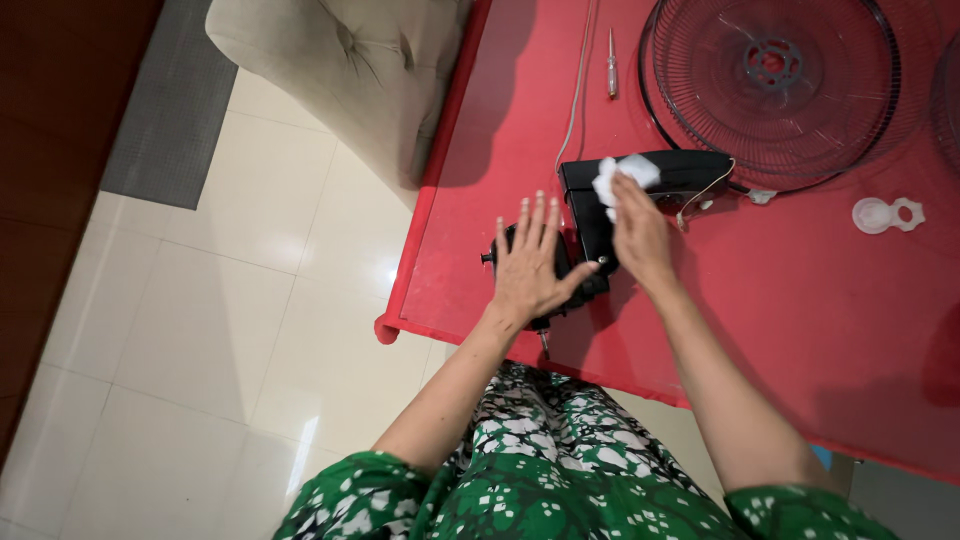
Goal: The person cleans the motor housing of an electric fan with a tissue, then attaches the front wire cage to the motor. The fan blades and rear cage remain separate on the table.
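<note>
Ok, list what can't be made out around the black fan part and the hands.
- Head view: the left hand lies flat over the near end of the black fan part, hiding it.
- The right hand covers most of the white cloth; the grip is unclear.
- The second fan grille is cut off by the right edge.
- The screwdriver tip is too small to tell.

No packages, labels, signs, screens.

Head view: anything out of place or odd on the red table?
Yes. The black fan motor unit overhangs the table edge under the left hand, and the fan grille lies detached beside it.
</note>
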